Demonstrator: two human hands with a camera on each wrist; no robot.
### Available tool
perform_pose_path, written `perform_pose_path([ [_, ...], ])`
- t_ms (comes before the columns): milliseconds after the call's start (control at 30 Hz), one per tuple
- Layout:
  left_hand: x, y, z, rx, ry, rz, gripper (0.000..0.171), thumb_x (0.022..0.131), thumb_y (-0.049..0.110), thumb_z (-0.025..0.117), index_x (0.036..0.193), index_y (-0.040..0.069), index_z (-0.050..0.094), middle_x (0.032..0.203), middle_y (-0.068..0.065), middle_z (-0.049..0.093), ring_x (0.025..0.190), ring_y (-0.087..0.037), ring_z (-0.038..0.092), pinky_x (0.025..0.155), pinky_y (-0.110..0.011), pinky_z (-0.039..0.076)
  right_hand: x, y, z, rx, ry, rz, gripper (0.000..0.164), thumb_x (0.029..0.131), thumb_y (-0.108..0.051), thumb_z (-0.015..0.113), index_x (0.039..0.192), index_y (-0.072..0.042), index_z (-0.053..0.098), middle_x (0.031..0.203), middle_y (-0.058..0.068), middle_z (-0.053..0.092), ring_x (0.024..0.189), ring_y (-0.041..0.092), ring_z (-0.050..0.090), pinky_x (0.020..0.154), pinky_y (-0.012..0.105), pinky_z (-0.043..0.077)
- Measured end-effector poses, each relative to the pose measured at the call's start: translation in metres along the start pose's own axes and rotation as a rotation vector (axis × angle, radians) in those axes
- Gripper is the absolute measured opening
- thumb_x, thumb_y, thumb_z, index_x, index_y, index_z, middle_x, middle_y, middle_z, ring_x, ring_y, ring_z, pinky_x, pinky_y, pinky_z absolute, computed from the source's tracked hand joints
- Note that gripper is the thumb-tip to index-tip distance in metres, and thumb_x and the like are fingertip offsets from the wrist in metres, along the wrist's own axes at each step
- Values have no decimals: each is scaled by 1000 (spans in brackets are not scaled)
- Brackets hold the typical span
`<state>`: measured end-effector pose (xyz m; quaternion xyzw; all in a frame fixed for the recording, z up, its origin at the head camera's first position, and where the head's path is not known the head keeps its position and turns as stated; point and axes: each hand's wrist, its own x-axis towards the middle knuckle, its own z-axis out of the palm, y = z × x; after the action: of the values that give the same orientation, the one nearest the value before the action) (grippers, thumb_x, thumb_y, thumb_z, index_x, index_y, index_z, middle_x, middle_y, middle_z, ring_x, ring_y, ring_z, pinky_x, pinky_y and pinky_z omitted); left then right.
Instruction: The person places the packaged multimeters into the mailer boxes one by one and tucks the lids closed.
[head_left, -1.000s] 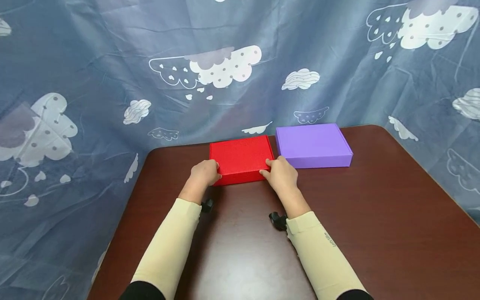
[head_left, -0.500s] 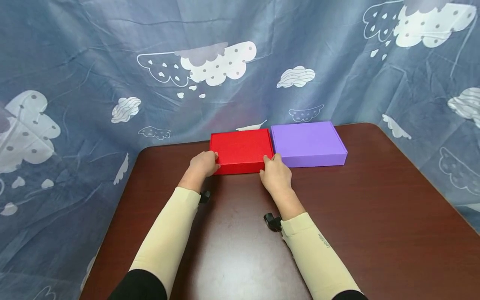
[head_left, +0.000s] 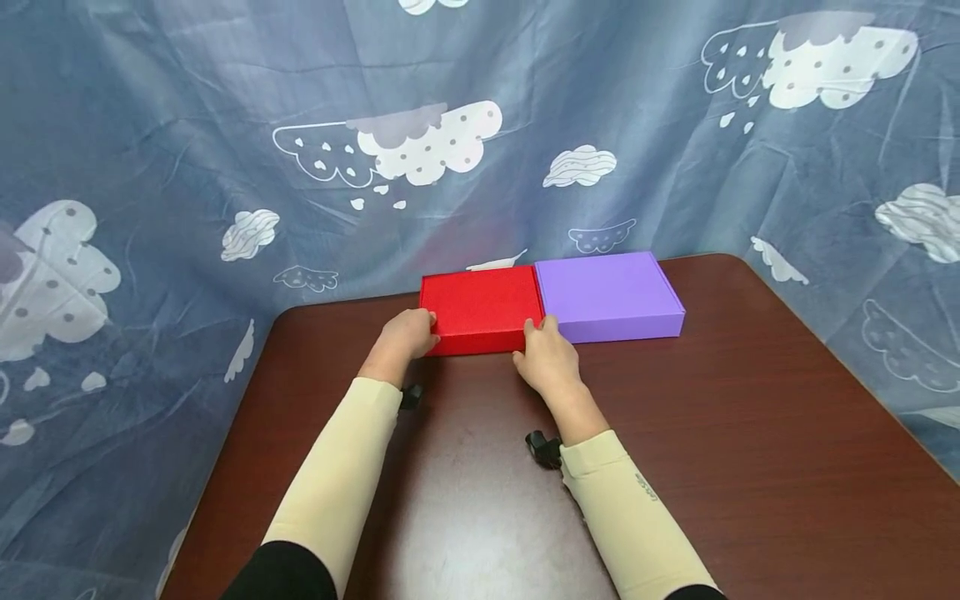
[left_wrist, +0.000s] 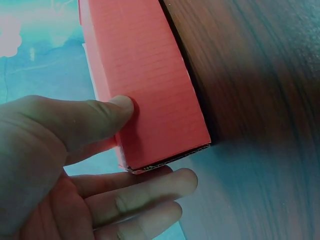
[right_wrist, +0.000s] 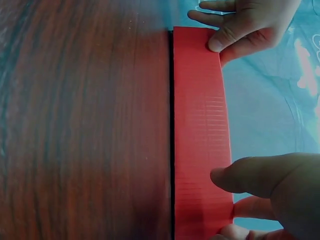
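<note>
A flat red cardboard box (head_left: 480,304) lies near the back edge of the table, its right side right up against a flat purple box (head_left: 611,292). My left hand (head_left: 407,335) grips its front left corner. In the left wrist view the thumb presses the front face (left_wrist: 157,100), while several fingers extend past the box's end. At the front right corner my right hand (head_left: 550,358) holds the box, thumb on the front face and index finger over the top edge by the purple box. The right wrist view shows both thumbs on the long front side (right_wrist: 197,115).
The dark brown wooden table (head_left: 750,433) ends just behind the boxes, where a blue cloud-patterned curtain (head_left: 337,225) hangs. The curtain also runs along the left and right sides. A small black wrist camera (head_left: 543,448) sits at the right wrist.
Both hands have moved the red box back and to the right, closing the gap beside the purple box and straightening it. The head view has shifted a little.
</note>
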<state>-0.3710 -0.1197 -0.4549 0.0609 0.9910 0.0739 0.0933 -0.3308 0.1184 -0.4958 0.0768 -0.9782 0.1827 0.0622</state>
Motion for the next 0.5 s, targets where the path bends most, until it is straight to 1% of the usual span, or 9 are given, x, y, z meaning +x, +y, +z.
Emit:
perform_pose_path([
  [133,-11,-4,2,1,50,-5,26,93,22,73,111,5,65,90,-10,61,84,-24,60,76,-37,54,-2,-7,-8,4,-18,-33,70,88,-23,76,147,6,50,124,28,49,95,39,64,77,50,58],
  [200,-16,-4,5,8,74,-21,32,94,24,72,117,5,64,94,-12,63,86,-26,62,76,-38,55,-3,-9,-11,15,-35,-47,73,87,-24,77,148,5,48,123,26,49,98,37,63,79,49,58],
  [267,-21,-1,10,9,87,-51,45,95,29,70,132,4,60,104,-16,64,93,-28,63,78,-41,56,-4,-8,-13,29,-46,-52,74,88,-24,77,149,4,48,123,25,50,101,36,61,80,48,57],
  [300,-23,1,12,7,85,-67,54,96,32,69,140,4,56,110,-18,63,98,-30,63,79,-42,57,-5,-7,-13,35,-49,-53,73,88,-24,77,149,3,48,123,24,50,101,36,61,81,48,56],
  [367,-27,5,17,-3,80,-94,68,96,40,67,151,5,46,123,-21,59,108,-33,61,84,-45,57,-8,-3,-11,35,-54,-53,71,89,-24,76,149,2,49,123,23,52,102,36,61,82,49,56],
  [433,-26,9,16,-14,84,-108,75,98,46,63,157,7,38,136,-23,52,121,-36,55,91,-49,55,-9,-1,-12,25,-53,-59,69,90,-23,75,149,1,50,125,23,53,103,37,62,85,51,55],
  [500,-20,12,11,-24,120,-103,76,99,49,59,159,10,34,147,-23,44,133,-39,45,100,-51,49,-5,-2,-19,6,-48,-78,68,90,-23,74,149,1,50,129,24,53,108,39,62,88,53,54],
])
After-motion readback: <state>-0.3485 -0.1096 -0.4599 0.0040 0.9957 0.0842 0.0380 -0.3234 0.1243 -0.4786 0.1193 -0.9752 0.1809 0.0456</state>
